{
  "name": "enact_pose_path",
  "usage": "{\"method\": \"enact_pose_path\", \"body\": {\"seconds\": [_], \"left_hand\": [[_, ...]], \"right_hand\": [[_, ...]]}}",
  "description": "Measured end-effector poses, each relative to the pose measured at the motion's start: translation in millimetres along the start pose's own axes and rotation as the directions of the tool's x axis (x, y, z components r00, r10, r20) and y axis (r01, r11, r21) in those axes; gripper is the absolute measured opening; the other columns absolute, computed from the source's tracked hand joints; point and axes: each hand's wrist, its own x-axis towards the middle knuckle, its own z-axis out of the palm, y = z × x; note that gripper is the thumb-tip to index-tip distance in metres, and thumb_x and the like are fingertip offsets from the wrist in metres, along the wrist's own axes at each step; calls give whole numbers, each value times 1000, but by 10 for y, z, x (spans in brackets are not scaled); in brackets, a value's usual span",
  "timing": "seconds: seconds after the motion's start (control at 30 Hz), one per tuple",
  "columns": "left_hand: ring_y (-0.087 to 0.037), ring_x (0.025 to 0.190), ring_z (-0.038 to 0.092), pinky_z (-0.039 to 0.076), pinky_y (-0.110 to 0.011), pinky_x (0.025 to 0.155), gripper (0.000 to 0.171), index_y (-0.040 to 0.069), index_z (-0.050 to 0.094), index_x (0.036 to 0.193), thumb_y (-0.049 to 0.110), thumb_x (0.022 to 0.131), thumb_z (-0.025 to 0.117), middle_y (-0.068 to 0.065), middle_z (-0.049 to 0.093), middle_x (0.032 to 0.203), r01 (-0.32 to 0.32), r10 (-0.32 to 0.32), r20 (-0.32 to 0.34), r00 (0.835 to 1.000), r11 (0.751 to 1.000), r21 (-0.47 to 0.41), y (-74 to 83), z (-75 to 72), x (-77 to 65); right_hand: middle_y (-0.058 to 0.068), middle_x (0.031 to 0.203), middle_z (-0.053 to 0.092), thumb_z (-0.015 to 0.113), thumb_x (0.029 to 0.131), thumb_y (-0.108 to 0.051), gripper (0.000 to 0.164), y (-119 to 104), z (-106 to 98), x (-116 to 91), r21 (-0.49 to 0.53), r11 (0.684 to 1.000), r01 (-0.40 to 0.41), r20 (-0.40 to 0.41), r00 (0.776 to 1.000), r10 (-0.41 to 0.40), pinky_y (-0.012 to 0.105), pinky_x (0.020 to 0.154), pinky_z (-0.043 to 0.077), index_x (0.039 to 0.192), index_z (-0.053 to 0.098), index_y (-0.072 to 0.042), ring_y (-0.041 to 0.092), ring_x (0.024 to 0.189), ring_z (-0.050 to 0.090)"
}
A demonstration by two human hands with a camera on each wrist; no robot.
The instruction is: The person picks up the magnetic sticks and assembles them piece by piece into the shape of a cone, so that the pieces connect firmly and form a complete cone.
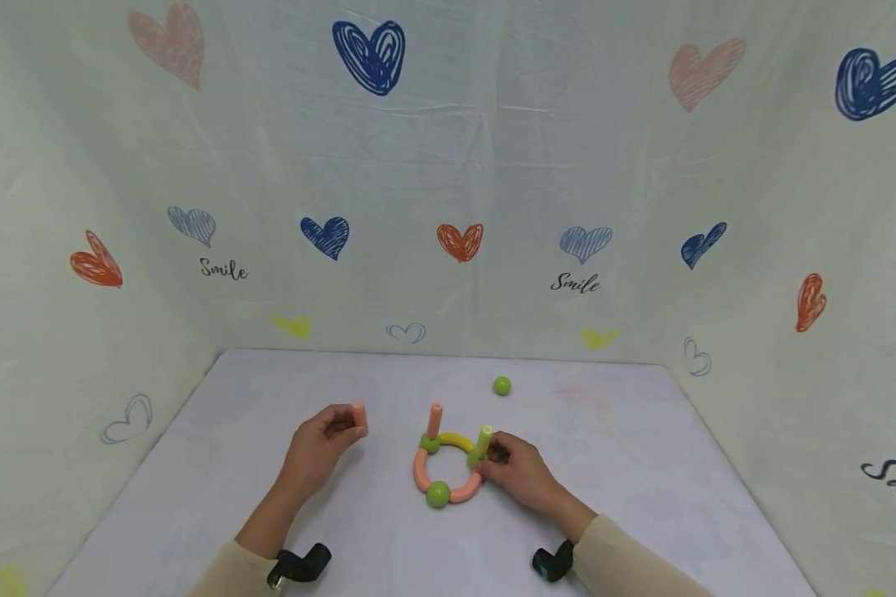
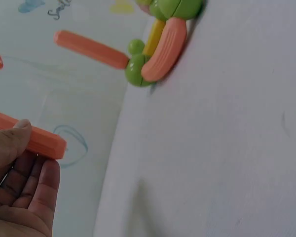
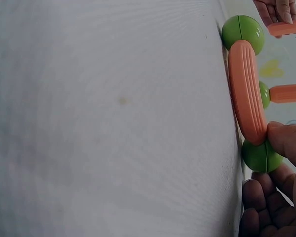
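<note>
A ring of curved orange pieces [image 1: 421,471], a curved yellow piece [image 1: 457,440] and green balls [image 1: 438,494] lies on the table. An orange rod [image 1: 435,421] stands up from the ball at its far left; a yellow-green rod [image 1: 484,442] rises from the right ball. My right hand [image 1: 524,474] pinches that right green ball [image 3: 260,157], its thumb by the end of a curved orange piece [image 3: 247,94]. Left of the ring, my left hand [image 1: 319,448] grips a loose orange rod [image 2: 45,142] between thumb and fingers, raised above the table.
A single green ball [image 1: 502,385] lies farther back on the white table [image 1: 373,531]. Behind and at both sides hangs a pale cloth [image 1: 463,166] printed with hearts. A black wrist camera [image 1: 302,564] sits on the left wrist and another black camera [image 1: 552,562] on the right.
</note>
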Motion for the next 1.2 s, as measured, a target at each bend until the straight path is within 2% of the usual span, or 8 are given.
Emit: {"method": "enact_pose_path", "body": {"seconds": [0.27,0.33,0.6,0.73,1.0,1.1,1.2], "left_hand": [[-15,104,70,59,-22,87,27,12,72,118,11,93,81,-2,73,109,10,4,102,995,991,-136,176,359,-219],[-14,104,70,59,-22,87,26,12,73,117,11,92,81,0,74,109,-4,24,127,992,988,-155,222,437,-275],[-15,104,71,58,-19,87,26,10,73,116,15,93,82,-5,74,111,-67,113,247,962,980,-189,280,717,-433],[-15,102,71,58,-19,86,25,9,73,116,16,93,82,-5,74,110,-67,121,272,955,978,-199,276,796,-456],[-17,103,71,58,-20,85,22,10,73,114,17,94,81,-3,74,109,-62,109,284,953,984,-169,282,858,-479],[-18,104,71,59,-22,85,23,11,73,114,16,93,81,-3,75,110,-80,117,277,954,987,-142,271,876,-492],[-17,103,71,59,-24,86,26,12,74,116,16,92,82,-2,75,112,-124,142,266,953,989,-84,238,904,-506]], "right_hand": [[-3,104,69,81,93,-28,26,17,3,10,17,1000,-4,3,1000,4,27,82,54,112,70,-14,13,95,64],[-3,104,69,81,93,-28,26,20,-1,13,21,1000,-6,6,1000,6,27,82,54,112,70,-14,13,95,64],[-3,102,68,81,93,-27,26,15,-16,32,30,1000,-5,19,1000,4,26,79,52,111,70,-13,14,93,62],[-3,101,68,81,93,-28,26,4,-14,36,31,1000,-6,22,1000,5,25,79,52,111,70,-13,14,93,62],[-3,102,69,81,92,-28,27,-15,-18,25,39,999,-9,19,1000,8,26,80,52,112,71,-12,14,94,63],[-3,101,69,81,92,-28,27,-9,-17,23,36,999,-8,15,1000,7,26,80,53,112,71,-12,14,94,63],[-3,101,69,81,92,-28,27,2,-14,20,28,1000,-7,13,1000,6,26,80,53,112,71,-13,14,93,63]]}}
